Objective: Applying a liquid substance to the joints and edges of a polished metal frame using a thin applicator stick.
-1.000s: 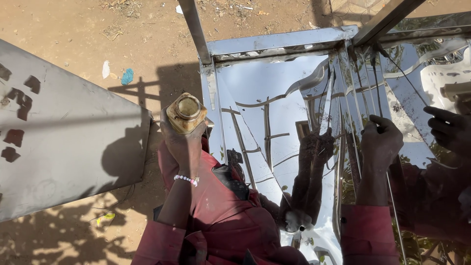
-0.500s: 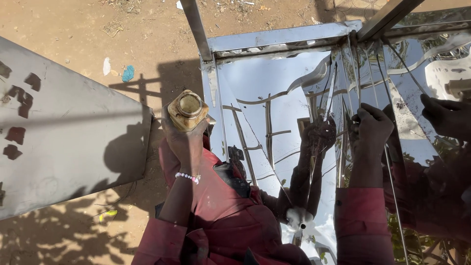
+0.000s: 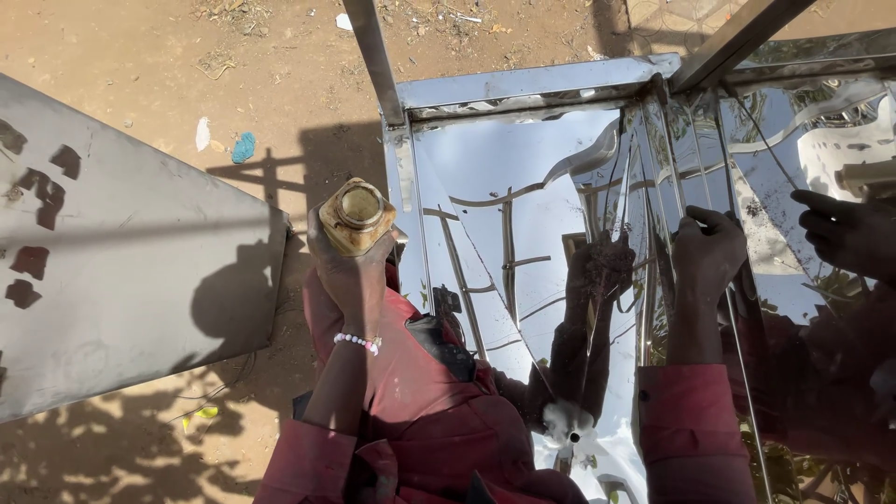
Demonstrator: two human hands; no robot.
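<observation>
Since a second ago the right hand (image 3: 707, 254) has slid left along the shiny steel frame (image 3: 551, 84), fingers pressed open against it right of centre, while the left hand (image 3: 353, 271) stays clenched around a yellowish bottle (image 3: 355, 215) left of centre

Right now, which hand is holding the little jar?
The left hand, the one with the bead bracelet, holds the tan jar. The right hand presses on the shiny metal frame.
</observation>
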